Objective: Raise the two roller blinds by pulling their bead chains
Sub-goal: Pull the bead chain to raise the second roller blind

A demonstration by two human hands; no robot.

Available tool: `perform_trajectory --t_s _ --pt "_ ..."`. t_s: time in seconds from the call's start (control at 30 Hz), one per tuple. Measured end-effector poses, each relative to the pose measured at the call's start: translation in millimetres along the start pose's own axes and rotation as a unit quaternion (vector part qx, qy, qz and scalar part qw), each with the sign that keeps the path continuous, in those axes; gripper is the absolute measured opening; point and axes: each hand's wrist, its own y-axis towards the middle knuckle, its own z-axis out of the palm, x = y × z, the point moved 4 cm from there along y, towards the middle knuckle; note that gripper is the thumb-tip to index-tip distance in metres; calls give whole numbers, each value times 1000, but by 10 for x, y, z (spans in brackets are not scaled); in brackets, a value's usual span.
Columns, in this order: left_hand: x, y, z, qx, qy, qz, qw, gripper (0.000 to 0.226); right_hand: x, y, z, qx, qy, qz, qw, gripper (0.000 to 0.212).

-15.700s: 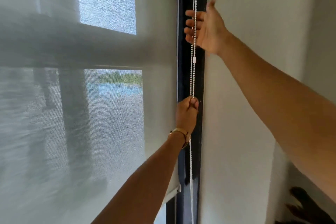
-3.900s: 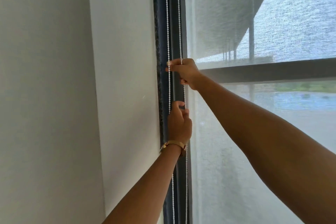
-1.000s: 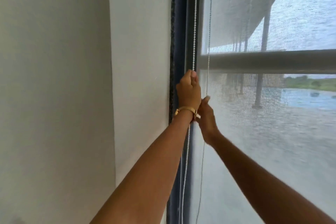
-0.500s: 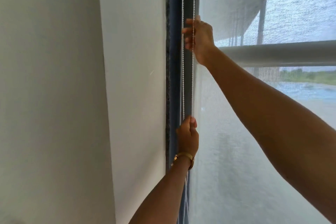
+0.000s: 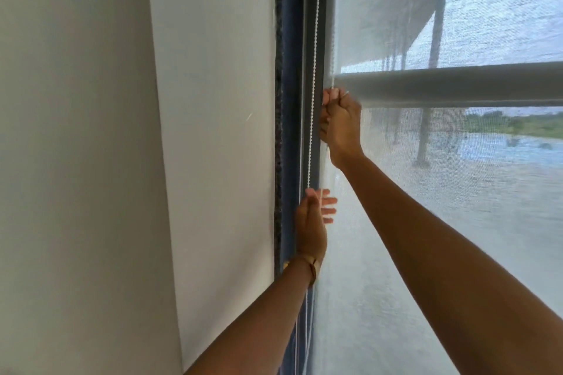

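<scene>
A sheer mesh roller blind (image 5: 457,237) hangs over the window on the right. Its white bead chain runs down the dark window frame in two strands. My right hand (image 5: 339,123) is shut on the right strand (image 5: 333,64), level with the horizontal window bar. The left strand (image 5: 313,70) hangs straight down to my left hand (image 5: 310,222), which sits lower with its fingers spread. Only the thumb is near the beads. A gold bracelet is on my left wrist.
The dark vertical window frame (image 5: 289,100) stands behind the chain. Left of it is a white panel (image 5: 213,100), then a plain wall (image 5: 76,161). A horizontal window bar (image 5: 457,82) shows through the mesh, with water and posts outside.
My right hand has come down along the chain from well above the bar to level with it. My left hand has opened its fingers and let go of the strand.
</scene>
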Motion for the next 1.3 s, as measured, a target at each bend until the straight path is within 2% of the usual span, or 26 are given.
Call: perform_trajectory --t_s 0.17,0.43,0.57,0.67,0.77,0.87,0.93,1.1,1.2,1.3 --pt "-793 470 55 -15 -29 77 997 50 -355 -341 -223 7 -39 15 999 35" --pt "-1708 855 391 79 -21 90 993 40 -770 -907 -260 -2 -80 58 995 30" --pt "-1926 914 427 22 -22 84 996 37 -826 -1145 -244 4 -95 54 994 30" --pt "-1903 857 397 -22 30 161 986 36 -813 -1181 -228 38 -123 23 991 33" --pt "-1852 822 330 -56 66 221 971 29 -831 -1123 -226 88 -95 82 988 33" --pt "-1824 795 308 -57 83 227 969 33 -784 -995 -279 122 -68 166 976 34" --pt "-1788 715 289 -63 95 234 966 35 -617 -854 -301 126 -57 185 973 41" --pt "-1411 421 254 -55 100 208 971 33 83 -340 -167 113 -70 116 984 67" --pt "-1152 270 232 -48 108 204 972 35 447 -39 -1 110 -5 110 988 55" --pt "-983 135 220 -41 113 189 974 32 719 161 170 111 -7 108 988 45"
